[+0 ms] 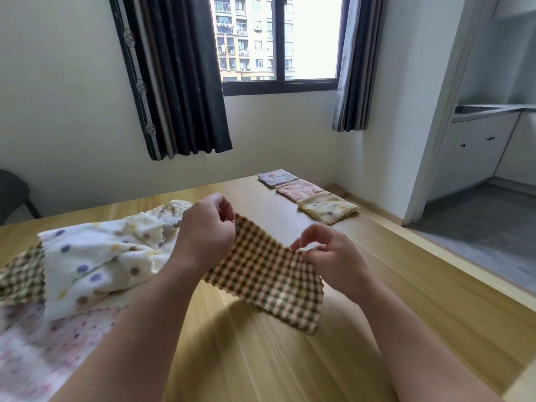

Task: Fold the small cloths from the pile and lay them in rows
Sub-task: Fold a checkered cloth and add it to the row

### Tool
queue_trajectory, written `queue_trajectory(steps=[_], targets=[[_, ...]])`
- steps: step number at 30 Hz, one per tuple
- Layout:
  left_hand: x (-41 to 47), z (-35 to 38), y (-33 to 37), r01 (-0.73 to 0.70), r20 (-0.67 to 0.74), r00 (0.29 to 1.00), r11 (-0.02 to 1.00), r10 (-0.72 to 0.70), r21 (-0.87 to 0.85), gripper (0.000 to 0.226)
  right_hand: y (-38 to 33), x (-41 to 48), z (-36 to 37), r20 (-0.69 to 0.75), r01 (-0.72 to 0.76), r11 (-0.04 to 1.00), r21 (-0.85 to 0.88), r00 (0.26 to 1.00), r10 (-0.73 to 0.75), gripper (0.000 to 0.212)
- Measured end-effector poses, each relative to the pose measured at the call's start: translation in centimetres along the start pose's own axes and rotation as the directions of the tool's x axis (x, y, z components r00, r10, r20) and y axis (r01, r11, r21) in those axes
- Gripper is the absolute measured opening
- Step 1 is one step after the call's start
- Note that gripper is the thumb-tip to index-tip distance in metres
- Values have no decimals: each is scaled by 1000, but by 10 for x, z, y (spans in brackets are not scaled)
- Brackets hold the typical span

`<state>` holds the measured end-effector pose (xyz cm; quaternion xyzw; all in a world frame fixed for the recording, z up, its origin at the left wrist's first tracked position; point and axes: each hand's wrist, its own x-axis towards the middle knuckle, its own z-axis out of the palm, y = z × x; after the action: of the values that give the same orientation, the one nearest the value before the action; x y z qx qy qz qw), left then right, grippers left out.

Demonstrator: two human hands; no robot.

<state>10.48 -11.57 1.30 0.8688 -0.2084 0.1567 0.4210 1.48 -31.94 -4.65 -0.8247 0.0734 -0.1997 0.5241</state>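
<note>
Both hands hold one brown checked cloth [266, 274] just above the tabletop [261, 361]. The left hand [207, 227] pinches its far corner with curled fingers. The right hand [327, 250] pinches its right edge between thumb and forefinger. Left of that cloth lies the pile [95, 256] of unfolded dotted cloths. Beyond it to the right, three folded cloths [299, 189] lie in a row, edges touching.

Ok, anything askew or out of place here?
Nothing stands out. Three folded cloths lie in a tidy row far right, the pile sits left, and the left hand and right hand pinch the checked cloth.
</note>
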Motion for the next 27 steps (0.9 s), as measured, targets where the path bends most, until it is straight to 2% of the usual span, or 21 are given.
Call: queue_trajectory(steps=[4,8,12,15,16,20,22,27], targets=[[-2,0,3,-20,45,999,1000,21,-24,33,-9,-4,-1,25,44,939,342,998,-56,30],[-3,1,7,-16,75,997,996,23,-93,38,-7,-4,-4,65,80,885,458,990,-123,37],[-7,1,18,-4,134,991,983,29,-184,20,-5,-5,2,-36,186,902,389,982,-187,24],[-12,1,23,-82,225,965,969,136,-233,5,-5,-4,5,-125,275,937,215,959,-253,25],[-13,3,23,-130,237,954,966,183,-223,9,-5,-4,5,-139,289,939,184,954,-267,27],[-16,11,23,-229,259,928,959,267,-170,33,-6,-5,8,-141,317,925,208,946,-292,30],[-18,15,22,-271,238,924,952,298,-139,38,-5,-5,10,-135,324,919,224,944,-300,28],[-18,22,21,-328,148,927,936,345,-129,6,-5,-4,9,-140,322,915,241,945,-296,34]])
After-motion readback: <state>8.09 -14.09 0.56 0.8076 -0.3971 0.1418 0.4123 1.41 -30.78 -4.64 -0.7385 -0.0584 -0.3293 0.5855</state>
